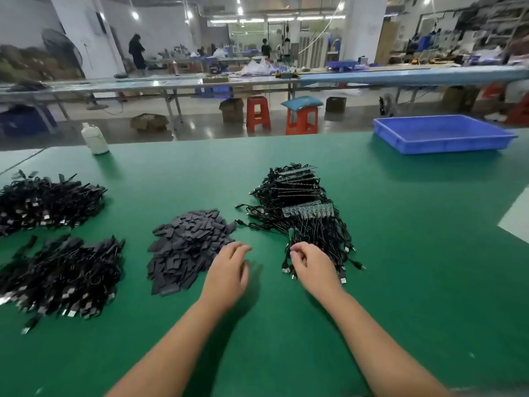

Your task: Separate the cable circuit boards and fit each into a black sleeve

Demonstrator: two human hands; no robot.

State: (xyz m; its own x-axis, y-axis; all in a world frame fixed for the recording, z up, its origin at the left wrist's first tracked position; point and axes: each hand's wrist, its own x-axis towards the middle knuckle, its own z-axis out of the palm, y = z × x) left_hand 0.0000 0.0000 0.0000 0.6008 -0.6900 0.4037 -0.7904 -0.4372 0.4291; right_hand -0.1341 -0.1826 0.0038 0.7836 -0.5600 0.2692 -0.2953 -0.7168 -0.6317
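Circuit boards (307, 214) joined in a strip lie mid-worktop, long axis left-right, beyond the right hand (313, 266), whose curled fingers seemingly pinch their trailing cables (320, 239), while the left hand (229, 272), fingers loosely spread, hovers beside the black sleeves (186, 247).

Two bare forearms reach in from the bottom edge. No sleeves, gloves, rings, watch or bands show on them. The left hand (229, 275) and the right hand (313, 266) are bare, with short, unpainted fingernails. The left hand is slightly blurred.
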